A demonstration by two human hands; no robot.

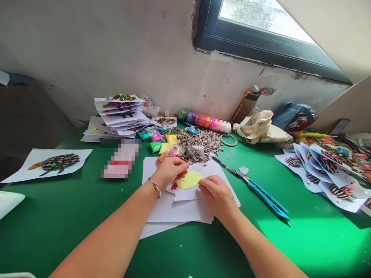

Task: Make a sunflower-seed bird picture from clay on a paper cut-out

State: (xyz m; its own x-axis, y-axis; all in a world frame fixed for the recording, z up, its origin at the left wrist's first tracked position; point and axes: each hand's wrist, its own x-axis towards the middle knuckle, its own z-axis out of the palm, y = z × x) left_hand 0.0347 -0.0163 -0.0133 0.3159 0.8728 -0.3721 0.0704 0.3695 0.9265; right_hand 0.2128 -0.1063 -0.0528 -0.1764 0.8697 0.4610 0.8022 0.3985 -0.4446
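Note:
A flat, rounded patch of yellow clay (189, 180) lies on a small white sheet (187, 195), with a bit of magenta clay (174, 186) at its left end. Above the patch's upper left edge is my left hand (172, 172), thumb and fingers pinched together; whatever they hold is hidden. My right hand (216, 192) is at the right edge of the patch, its fingertips also closed in a pinch, with nothing I can name between them. Beneath the small sheet is a stack of white paper (158, 208). Sunflower seeds (208, 141) lie heaped just beyond the paper.
Right of the paper lie a blue utility knife (268, 199) and tweezers (227, 166). Clay packets (156, 146) and a tape roll (228, 140) flank the seeds. Finished seed pictures stand stacked (121, 116) at back left and spread (321, 170) at right. A bottle (245, 106) leans by the wall.

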